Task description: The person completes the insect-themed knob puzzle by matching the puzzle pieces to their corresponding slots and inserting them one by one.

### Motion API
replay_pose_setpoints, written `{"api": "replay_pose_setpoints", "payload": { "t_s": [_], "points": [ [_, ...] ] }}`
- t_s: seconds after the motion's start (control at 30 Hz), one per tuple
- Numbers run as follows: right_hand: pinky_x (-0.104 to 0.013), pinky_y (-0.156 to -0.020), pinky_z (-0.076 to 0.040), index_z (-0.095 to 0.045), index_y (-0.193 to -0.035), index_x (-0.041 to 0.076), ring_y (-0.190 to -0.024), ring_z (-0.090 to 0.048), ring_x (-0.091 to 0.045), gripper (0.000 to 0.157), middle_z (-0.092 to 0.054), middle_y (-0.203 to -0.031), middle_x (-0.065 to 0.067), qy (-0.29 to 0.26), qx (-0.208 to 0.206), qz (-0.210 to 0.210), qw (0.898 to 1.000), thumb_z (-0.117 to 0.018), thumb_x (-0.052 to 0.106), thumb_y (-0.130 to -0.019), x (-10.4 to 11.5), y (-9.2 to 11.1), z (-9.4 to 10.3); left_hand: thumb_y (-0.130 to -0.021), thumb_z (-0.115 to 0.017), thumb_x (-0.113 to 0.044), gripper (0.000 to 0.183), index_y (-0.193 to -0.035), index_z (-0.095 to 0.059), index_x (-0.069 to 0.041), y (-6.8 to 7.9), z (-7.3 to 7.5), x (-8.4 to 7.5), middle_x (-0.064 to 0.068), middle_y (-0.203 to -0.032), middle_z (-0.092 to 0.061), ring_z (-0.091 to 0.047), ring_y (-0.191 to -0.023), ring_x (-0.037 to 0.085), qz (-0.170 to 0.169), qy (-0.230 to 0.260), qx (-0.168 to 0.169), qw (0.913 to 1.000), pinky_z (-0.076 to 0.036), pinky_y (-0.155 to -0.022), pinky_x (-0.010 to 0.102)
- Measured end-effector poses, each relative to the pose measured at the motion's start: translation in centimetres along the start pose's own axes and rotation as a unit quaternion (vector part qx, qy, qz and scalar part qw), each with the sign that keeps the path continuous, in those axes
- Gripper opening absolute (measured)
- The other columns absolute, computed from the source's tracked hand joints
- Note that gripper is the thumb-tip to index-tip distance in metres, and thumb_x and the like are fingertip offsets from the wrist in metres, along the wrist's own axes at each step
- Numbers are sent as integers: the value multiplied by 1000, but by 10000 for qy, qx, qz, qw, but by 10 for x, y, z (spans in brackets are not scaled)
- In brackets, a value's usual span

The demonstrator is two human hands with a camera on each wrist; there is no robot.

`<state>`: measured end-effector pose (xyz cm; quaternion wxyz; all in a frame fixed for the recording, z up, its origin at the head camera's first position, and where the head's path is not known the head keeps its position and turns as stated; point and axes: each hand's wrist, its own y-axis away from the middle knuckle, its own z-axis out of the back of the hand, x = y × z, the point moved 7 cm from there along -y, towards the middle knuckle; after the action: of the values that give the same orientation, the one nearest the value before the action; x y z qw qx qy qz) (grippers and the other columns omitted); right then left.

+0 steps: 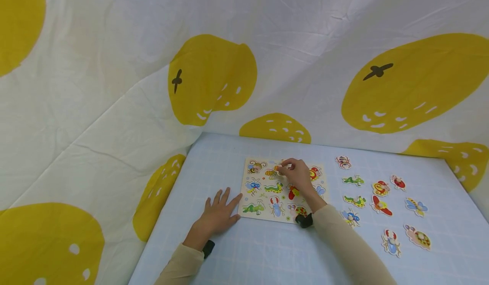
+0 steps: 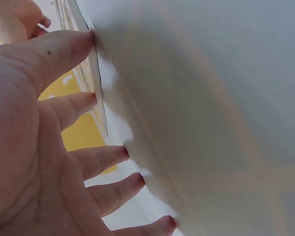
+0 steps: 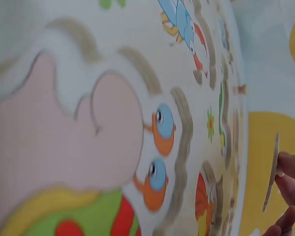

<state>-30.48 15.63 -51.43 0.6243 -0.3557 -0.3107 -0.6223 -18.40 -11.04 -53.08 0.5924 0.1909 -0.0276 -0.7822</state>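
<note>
A wooden insect puzzle board [image 1: 263, 196] lies on the table with printed bugs in its recesses. Above its upper middle, my right hand [image 1: 299, 176] pinches a thin puzzle piece [image 3: 271, 172], seen edge-on in the right wrist view. Which insect the piece shows is mostly hidden by the fingers. Beneath it is a yellow striped bug picture [image 1: 271, 173]. Spread on the cloth at the board's left side, my left hand [image 1: 217, 215] touches the board edge with thumb and index finger. In the left wrist view the thumb [image 2: 64, 54] meets that edge.
Right of the board several loose pieces lie scattered, among them a spider [image 1: 343, 162], a grasshopper [image 1: 353, 180], a stag beetle [image 1: 391, 242] and a snail [image 1: 418, 237]. A white curtain [image 1: 290, 55] with yellow fruit shapes rises behind and left of the blue checked tablecloth [image 1: 275, 251].
</note>
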Motion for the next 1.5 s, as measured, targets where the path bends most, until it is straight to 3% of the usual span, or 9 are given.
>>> {"api": "replay_pose_setpoints", "payload": {
  "t_s": [0.47, 0.8, 1.03, 1.3, 1.5],
  "points": [
    [-45, -72, -37, -75, -95, 13, -77, -49, -25, 21, -57, -90, -8, 908, 208, -270, 9953, -78, 32, -87, 1, -4, -26, -99, -60, -44, 65, -157, -36, -28, -1, -2, 1, 17, -164, -20, -14, -148, 44, 35, -15, 39, 10000, -16, -112, 69],
    [-44, -75, -40, -73, -91, 12, -75, -55, -24, 23, -62, -89, -6, 990, 264, -296, 9943, -79, 34, -86, 3, -6, -31, -99, -60, -43, 65, -157, -35, -27, 0, -1, -1, 17, -163, -21, -15, -148, 44, -50, -1, 31, 10000, -17, -111, 69],
    [-58, -89, -36, -73, -90, 11, -83, -53, -27, 21, -63, -91, -7, 923, 305, -189, 9951, -78, 31, -87, 9, -5, -31, -99, -61, -42, 64, -156, -37, -26, -1, -1, 0, 18, -163, -21, -16, -147, 45, -40, 33, 12, 10000, -17, -111, 70],
    [-41, -71, -39, -75, -90, 12, -76, -53, -24, 19, -66, -91, -6, 1104, 330, -223, 9931, -79, 30, -86, 10, -7, -32, -99, -61, -42, 65, -157, -36, -27, -1, 0, 0, 17, -163, -21, -15, -148, 44, -6, -9, -8, 10000, -17, -111, 69],
    [-38, -68, -41, -76, -89, 12, -74, -55, -21, 17, -68, -91, -4, 1203, 361, -130, 9920, -78, 29, -87, 11, -8, -33, -98, -62, -41, 64, -155, -38, -24, 1, 2, -1, 19, -162, -23, -17, -147, 45, -65, 96, -74, 9999, -18, -110, 71]
  ]
}}
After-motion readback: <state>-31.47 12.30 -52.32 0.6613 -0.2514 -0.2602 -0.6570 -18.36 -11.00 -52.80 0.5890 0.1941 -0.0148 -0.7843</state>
